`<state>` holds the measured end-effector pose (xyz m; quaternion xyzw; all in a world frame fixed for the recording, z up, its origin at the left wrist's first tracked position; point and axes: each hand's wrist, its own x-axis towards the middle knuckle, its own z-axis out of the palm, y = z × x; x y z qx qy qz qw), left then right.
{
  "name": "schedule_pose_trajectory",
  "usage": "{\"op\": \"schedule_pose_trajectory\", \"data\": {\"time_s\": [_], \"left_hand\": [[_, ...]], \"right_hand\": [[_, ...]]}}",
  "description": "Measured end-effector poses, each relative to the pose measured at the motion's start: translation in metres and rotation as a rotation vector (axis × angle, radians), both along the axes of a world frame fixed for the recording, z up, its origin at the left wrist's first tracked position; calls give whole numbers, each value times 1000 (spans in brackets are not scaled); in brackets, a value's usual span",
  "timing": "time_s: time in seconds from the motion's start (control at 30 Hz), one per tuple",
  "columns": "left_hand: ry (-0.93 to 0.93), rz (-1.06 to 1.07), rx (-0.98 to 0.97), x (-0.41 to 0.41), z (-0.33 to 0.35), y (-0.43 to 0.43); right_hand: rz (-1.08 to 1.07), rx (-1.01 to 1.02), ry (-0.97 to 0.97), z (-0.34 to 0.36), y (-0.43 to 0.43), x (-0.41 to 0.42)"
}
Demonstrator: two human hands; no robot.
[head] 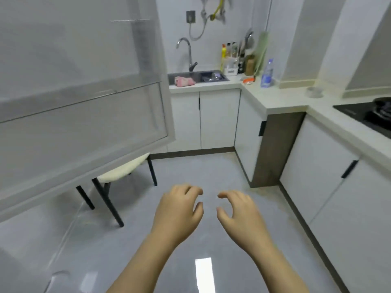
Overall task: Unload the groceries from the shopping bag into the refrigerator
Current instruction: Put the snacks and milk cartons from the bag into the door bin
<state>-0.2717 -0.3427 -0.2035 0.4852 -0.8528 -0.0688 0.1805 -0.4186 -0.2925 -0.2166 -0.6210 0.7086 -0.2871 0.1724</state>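
Note:
Both my hands hang in front of me above the grey floor, backs up. My left hand [177,212] and my right hand [239,212] are a short gap apart, fingers loosely curled, and neither holds anything. The refrigerator door [80,102] fills the left of the view, swung open, with a clear shelf rail across it. No shopping bag and no groceries are in view. The refrigerator's inside is not in view.
A cream-topped stool [122,172] with black legs stands under the door's lower edge. A sink [196,78] with a pink cloth sits at the back. A white counter [281,98] with bottles runs along the right, ending at a black hob [368,115].

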Motion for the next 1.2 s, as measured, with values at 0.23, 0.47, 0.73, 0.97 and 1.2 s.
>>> {"op": "schedule_pose_trajectory", "data": {"time_s": [0.23,0.47,0.73,0.97,1.2], "left_hand": [[7,-294,44,-173,-4,17],[-26,-612,44,-302,-10,44],[-33,-915,23,-443,-20,58],[-61,-1146,46,-573,-24,72],[-57,-1349,-18,-692,-28,103]], "right_hand": [[-313,45,20,-3,56,-144],[-616,77,-21,-10,117,-243],[-914,66,-46,-17,158,-343],[-1125,93,-72,-13,163,-443],[-1344,77,-63,-21,197,-528]]}}
